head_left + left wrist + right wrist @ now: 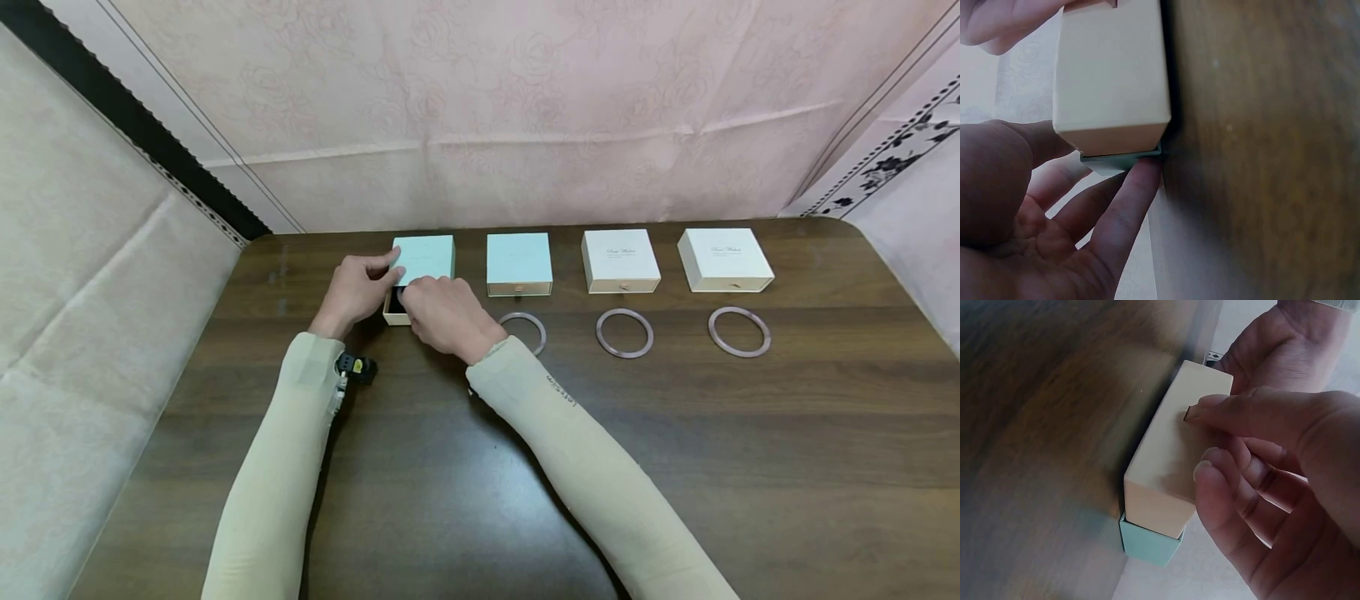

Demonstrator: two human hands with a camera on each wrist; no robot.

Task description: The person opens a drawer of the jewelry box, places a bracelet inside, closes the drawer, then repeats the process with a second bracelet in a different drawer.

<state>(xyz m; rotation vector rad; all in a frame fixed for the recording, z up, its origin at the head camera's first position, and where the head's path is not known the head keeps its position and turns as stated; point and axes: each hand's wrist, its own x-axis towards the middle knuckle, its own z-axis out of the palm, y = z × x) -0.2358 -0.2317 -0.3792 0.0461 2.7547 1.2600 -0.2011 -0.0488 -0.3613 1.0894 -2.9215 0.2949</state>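
On the far left of the row stands a teal drawer box [426, 257], its cream drawer [1166, 462] pulled partway out toward the person. My left hand [358, 287] grips the teal sleeve from the left side, thumb on the top; the left wrist view shows fingers [1129, 200] at the sleeve's edge. The right hand [448, 318] is at the drawer front. In the right wrist view its thumb [1222, 412] lies on the small pull tab [1189, 413], other fingers curled beside the front. From above, this hand covers much of the drawer's dark inside.
To the right stand another teal box [519, 260] and two white boxes [621, 260], all with drawers in. Three pale lilac bangles [625, 333] lie in front of them, one partly behind the right forearm. The brown table [480, 483] meets a cloth backdrop behind.
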